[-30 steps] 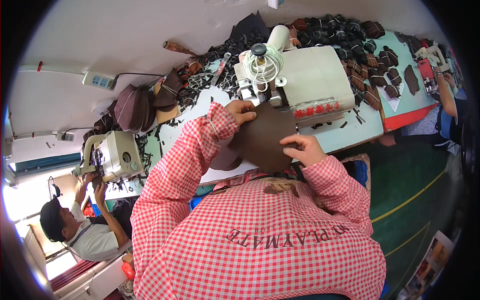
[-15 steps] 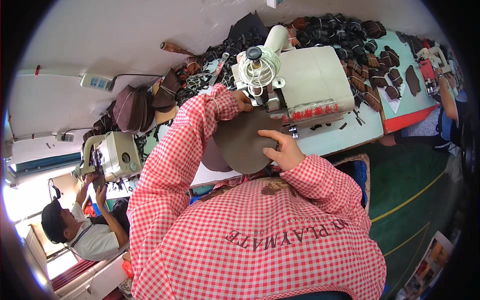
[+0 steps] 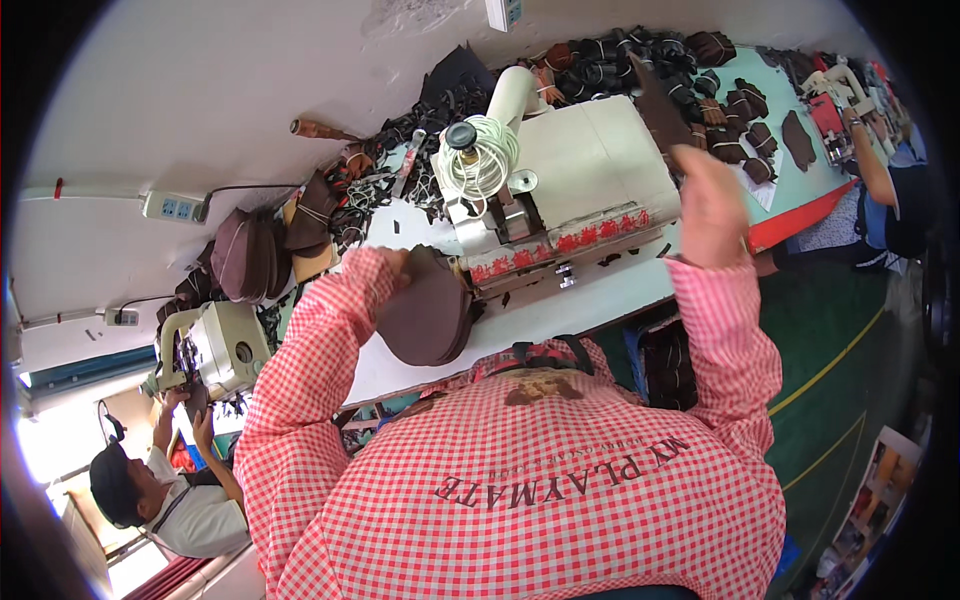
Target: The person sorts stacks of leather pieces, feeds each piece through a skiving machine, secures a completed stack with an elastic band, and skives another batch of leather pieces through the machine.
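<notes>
Right fingers (image 3: 692,166) carry the piece (image 3: 660,110) clear of the machine's front

Clamped on the brown piece's near end, though blurred, the right fingers hold it out beyond them, over the right end of the machine (image 3: 600,150), toward the bundles (image 3: 745,100). That leaves the machine's working end, well to their left, free of it; this piece's handling there seems over for now.

Half a second ago, the piece was in front of the machine, between both hands, partly covering the stack (image 3: 425,315). Now the stack shows whole on the desk (image 3: 545,313), touching or just beside the left fingers (image 3: 399,260), which have drawn back from the machine; whether they are apart or together, I cannot tell.
</notes>
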`<action>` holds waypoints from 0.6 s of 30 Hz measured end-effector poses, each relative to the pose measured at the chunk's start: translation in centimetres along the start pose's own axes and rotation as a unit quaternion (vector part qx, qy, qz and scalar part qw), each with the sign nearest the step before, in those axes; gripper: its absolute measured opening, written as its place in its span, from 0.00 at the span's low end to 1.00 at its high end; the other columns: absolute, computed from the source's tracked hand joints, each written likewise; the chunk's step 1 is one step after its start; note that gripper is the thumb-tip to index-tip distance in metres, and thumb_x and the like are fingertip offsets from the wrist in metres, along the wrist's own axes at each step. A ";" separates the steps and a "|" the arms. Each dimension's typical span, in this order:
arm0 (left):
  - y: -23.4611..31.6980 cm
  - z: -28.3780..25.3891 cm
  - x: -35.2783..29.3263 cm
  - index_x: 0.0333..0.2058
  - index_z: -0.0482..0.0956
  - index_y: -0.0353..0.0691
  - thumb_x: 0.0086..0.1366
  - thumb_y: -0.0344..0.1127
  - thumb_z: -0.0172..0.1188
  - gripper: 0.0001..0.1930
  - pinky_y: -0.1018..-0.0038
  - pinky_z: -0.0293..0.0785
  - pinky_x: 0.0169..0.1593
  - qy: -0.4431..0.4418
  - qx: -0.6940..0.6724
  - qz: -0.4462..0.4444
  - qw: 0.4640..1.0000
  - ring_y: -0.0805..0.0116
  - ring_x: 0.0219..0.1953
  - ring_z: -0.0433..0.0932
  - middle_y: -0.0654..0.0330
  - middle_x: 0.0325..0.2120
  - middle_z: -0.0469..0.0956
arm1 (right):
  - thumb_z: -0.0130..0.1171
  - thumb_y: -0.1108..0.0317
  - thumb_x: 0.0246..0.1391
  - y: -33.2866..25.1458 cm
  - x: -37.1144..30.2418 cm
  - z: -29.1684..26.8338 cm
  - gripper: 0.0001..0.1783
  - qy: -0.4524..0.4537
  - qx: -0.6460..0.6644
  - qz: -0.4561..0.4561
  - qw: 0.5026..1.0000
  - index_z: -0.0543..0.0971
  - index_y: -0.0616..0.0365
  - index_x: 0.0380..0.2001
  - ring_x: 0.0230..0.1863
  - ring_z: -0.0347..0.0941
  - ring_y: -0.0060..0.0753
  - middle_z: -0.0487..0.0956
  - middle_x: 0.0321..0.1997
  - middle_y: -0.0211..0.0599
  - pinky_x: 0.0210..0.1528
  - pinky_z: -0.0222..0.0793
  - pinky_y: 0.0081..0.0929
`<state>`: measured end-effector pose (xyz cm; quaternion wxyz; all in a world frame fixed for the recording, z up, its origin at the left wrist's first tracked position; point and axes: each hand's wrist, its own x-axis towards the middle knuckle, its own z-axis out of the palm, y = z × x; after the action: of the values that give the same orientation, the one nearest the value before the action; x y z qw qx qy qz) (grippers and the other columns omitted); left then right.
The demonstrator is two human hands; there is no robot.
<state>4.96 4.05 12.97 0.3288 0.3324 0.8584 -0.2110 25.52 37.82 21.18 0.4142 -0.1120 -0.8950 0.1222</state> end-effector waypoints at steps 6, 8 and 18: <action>0.8 4.3 -1.7 0.39 0.71 0.41 0.57 0.42 0.55 0.14 0.57 0.71 0.39 0.180 -0.038 -0.016 0.983 0.53 0.37 0.76 0.50 0.34 0.75 | 0.59 0.68 0.39 -3.1 -7.2 5.4 0.12 -0.240 0.104 0.000 0.965 0.77 0.55 0.31 0.38 0.71 0.42 0.76 0.37 0.34 0.39 0.68 0.37; 0.0 5.1 -1.3 0.40 0.71 0.41 0.57 0.41 0.54 0.14 0.60 0.72 0.38 0.219 0.002 0.021 0.976 0.54 0.37 0.77 0.50 0.32 0.76 | 0.60 0.69 0.40 -5.7 -8.5 4.8 0.15 -0.328 0.237 0.103 0.908 0.77 0.58 0.36 0.42 0.71 0.44 0.76 0.39 0.40 0.45 0.67 0.36; 4.7 -3.8 -2.7 0.31 0.74 0.32 0.58 0.37 0.52 0.12 0.75 0.67 0.31 -0.028 -0.464 0.256 0.848 0.74 0.25 0.70 0.62 0.20 0.73 | 0.58 0.76 0.43 -8.2 -10.4 5.0 0.17 -0.522 0.546 0.325 0.570 0.76 0.60 0.41 0.37 0.72 0.20 0.76 0.39 0.33 0.40 0.69 0.19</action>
<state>8.21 8.38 16.85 0.5114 0.3430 0.7310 0.2941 27.42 26.29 13.12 -0.2097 -0.0653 -0.6227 0.7510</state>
